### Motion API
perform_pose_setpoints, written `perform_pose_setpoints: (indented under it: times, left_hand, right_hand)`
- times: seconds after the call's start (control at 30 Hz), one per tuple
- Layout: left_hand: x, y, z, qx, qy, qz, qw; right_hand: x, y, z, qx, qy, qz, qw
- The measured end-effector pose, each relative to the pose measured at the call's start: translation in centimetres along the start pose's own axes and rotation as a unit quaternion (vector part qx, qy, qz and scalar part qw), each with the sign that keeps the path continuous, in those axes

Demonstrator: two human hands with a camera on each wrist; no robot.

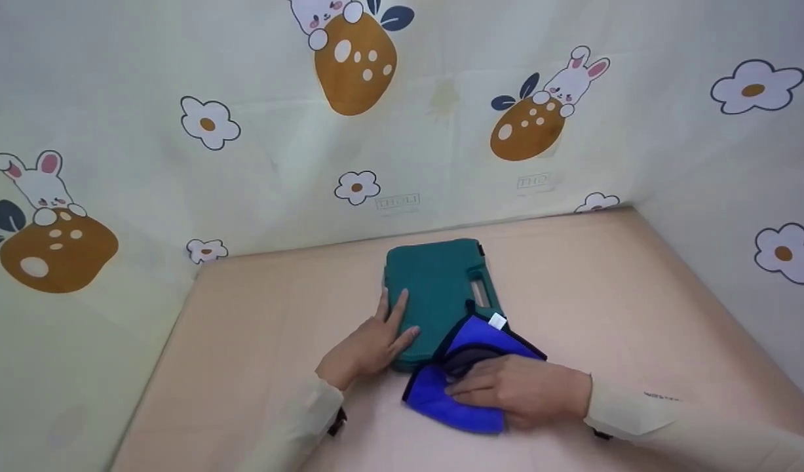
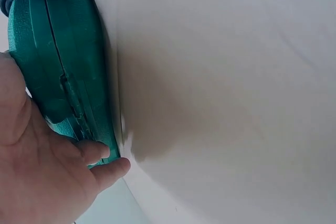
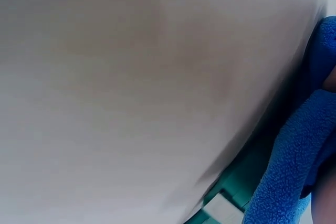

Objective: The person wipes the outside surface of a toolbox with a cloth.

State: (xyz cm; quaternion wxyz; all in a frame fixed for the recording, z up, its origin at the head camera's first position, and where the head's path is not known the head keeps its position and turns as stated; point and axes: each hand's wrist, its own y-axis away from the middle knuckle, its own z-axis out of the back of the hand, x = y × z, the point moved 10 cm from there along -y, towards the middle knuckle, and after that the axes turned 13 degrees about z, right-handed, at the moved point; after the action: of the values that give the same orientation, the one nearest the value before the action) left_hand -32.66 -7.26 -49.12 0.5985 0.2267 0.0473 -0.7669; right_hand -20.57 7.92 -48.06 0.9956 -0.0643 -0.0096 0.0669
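A flat green plastic case (image 1: 428,282) with a handle cut-out lies on the table. My left hand (image 1: 369,344) steadies its left edge: straight, spread fingers rest on the lid, others reach down the side. In the left wrist view, two fingertips (image 2: 113,171) touch the case's side near the table. A blue cloth (image 1: 454,410) with black edging and a white tag covers the case's near right corner. My right hand (image 1: 523,390) grips the bunched cloth there. Fuzzy folds of the cloth (image 3: 294,150) wrap its fingers in the right wrist view.
The table (image 1: 277,314) has a light beige top. Behind it and at both sides hangs a pale sheet (image 1: 277,164) printed with rabbits, fruit and flowers.
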Motion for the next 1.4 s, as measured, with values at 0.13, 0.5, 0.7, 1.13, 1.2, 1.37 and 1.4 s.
perform_pose_setpoints:
  times: [0.13, 0.5, 0.7, 1.13, 1.2, 1.37, 1.4]
  left_hand:
    - [0.0, 0.0, -0.1, 0.002, 0.004, -0.003, 1.0]
    - [-0.1, 0.2, 0.2, 0.003, -0.016, 0.008, 0.9998]
    - [-0.2, 0.2, 0.1, 0.008, -0.013, 0.007, 0.9999]
    - [0.2, 0.2, -0.1, 0.02, -0.001, 0.018, 0.9996]
    - [0.2, 0.2, -0.1, 0.02, -0.003, 0.017, 0.9996]
    - [0.1, 0.1, -0.1, 0.022, -0.001, 0.011, 0.9997]
    - [0.1, 0.1, -0.2, 0.023, 0.0, 0.01, 0.9997]
  right_hand:
    - [0.0, 0.9, 0.1, -0.006, -0.01, -0.004, 0.9999]
    - [-0.2, 3.4, 1.0, -0.026, -0.016, -0.025, 0.9992]
    - [-0.6, 4.4, 1.2, -0.042, -0.067, -0.045, 0.9958]
    - [-1.8, 6.8, 1.8, -0.052, -0.127, -0.103, 0.9852]
    - [-2.0, 7.1, 1.8, -0.053, -0.13, -0.109, 0.9841]
    - [-2.0, 7.5, 2.3, -0.07, -0.117, -0.1, 0.9856]
    - [-2.0, 7.7, 2.4, -0.074, -0.113, -0.099, 0.9859]
